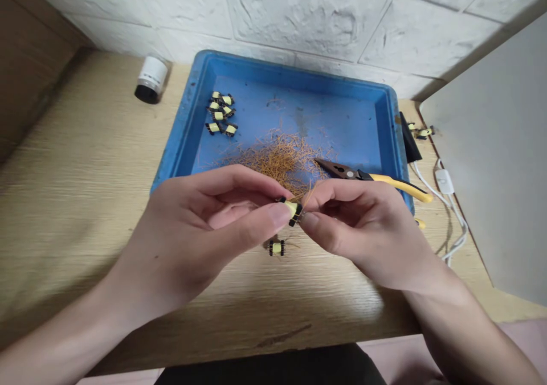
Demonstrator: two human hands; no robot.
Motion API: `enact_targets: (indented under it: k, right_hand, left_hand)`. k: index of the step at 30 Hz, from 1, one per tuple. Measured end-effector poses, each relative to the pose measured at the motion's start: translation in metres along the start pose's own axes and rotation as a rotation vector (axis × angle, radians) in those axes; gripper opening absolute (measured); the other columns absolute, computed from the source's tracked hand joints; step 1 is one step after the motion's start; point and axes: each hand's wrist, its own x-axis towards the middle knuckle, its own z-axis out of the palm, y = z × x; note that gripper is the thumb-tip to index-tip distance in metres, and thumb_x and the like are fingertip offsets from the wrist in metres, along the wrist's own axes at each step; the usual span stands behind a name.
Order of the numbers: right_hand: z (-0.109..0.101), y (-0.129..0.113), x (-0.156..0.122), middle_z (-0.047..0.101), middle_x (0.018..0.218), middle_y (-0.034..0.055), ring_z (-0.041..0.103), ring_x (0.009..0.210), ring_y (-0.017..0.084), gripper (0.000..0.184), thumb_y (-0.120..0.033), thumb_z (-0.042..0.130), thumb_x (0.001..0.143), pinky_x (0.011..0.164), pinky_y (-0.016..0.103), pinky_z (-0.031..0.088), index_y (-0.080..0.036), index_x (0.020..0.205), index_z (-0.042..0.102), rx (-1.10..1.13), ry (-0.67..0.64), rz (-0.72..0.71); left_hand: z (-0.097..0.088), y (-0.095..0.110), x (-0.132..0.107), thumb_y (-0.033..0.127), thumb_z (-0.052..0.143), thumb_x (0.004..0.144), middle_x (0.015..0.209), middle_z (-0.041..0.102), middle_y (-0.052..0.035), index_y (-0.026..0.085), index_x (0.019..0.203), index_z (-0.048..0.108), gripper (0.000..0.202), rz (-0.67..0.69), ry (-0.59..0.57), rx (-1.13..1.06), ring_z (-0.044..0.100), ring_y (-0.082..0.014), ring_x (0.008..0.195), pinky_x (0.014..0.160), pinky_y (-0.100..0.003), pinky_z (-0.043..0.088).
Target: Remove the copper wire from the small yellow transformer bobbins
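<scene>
Near edge first: dark clothing (269, 371) at the bottom of the view, well in front of the blue plastic tray (273, 69); the pale wood-grain worktop (77, 163) carries everything else.

Left hand (188, 231) and right hand (363, 231) are bare, just in front of the tray's near rim, held up off the worktop; left-hand fingers (277, 214) clenched, thumb and forefinger pinching the small yellow-taped transformer bobbin with black pin rows (293, 211); right-hand fingers (310, 222) also grasping it, thumb and forefinger at the opposite end; bobbin sits between both hands, in front of the tray.

A second yellow-and-black bobbin (276, 248) lies on the worktop just in front of the tray, under the gap between the hands.

Inside the tray: a loose tangle of copper wire offcuts (273, 157) near the front rim; yellow-handled steel pliers (371, 177) rest across the right rim; a cluster of finished yellow-and-black bobbins (221, 113) sits toward the back left corner.

Right of the tray: a black rectangular item (410, 140), two more bobbins (421, 131), a white cable with an inline switch (444, 181), then a grey panel (487, 146).

Behind the tray's left corner: a white bottle with a black cap (151, 78), lying on its side; a white textured wall (299, 15) runs along the back.
</scene>
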Motion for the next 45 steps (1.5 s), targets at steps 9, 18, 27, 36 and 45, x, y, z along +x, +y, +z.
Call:
enact_targets:
  k: [9,18,27,36,45]
  right_hand:
    - [0.0011,-0.0041,0.0001,0.067,0.066,-0.0081,0.054,0.058,0.003,0.017,-0.004,0.075,0.083,0.056,0.014,0.046,-0.018,0.074,0.072,0.003,0.03,0.042]
    - [0.0031,-0.0075,-0.0016,0.066,0.063,-0.008,0.055,0.057,0.003,0.018,-0.001,0.077,0.078,0.054,0.013,0.045,-0.018,0.072,0.073,0.066,0.038,0.136]
    - [0.006,-0.0045,0.0028,0.069,0.064,-0.006,0.056,0.056,0.006,0.015,-0.004,0.081,0.076,0.05,0.018,0.044,-0.019,0.077,0.076,0.002,0.076,0.01]
    - [0.0045,-0.0017,-0.0011,0.069,0.066,-0.0043,0.057,0.056,0.009,0.014,-0.008,0.083,0.079,0.051,0.023,0.047,-0.02,0.078,0.075,-0.09,0.096,-0.062]
    - [0.0044,-0.0035,0.0,0.065,0.066,-0.0053,0.052,0.057,0.007,0.014,-0.01,0.083,0.081,0.053,0.021,0.043,-0.019,0.078,0.072,-0.105,0.053,-0.015]
  left_hand:
    - [0.0046,-0.0002,-0.0028,0.013,0.085,0.081,0.073,0.08,0.0155,0.04,0.085,0.086,0.027,-0.025,-0.013,-0.094,0.078,-0.0032,0.068,0.062,-0.001,0.057]
    - [0.007,0.0017,-0.0069,0.021,0.087,0.081,0.066,0.078,0.0165,0.038,0.081,0.085,0.017,-0.001,0.08,0.033,0.074,-0.0032,0.057,0.056,-0.001,0.054]
    - [0.0024,0.0019,-0.008,0.027,0.088,0.081,0.064,0.076,0.0143,0.035,0.081,0.084,0.01,0.016,0.14,0.118,0.073,-0.0054,0.056,0.053,-0.005,0.054]
    - [0.0042,0.0025,-0.0073,0.034,0.086,0.082,0.051,0.066,0.0099,0.034,0.078,0.083,0.005,0.063,0.153,0.223,0.055,-0.0075,0.046,0.044,-0.012,0.042]
    - [0.0017,0.0004,-0.0094,0.035,0.086,0.083,0.053,0.067,0.0117,0.037,0.081,0.083,0.005,0.05,0.132,0.231,0.06,-0.0047,0.048,0.047,-0.005,0.044]
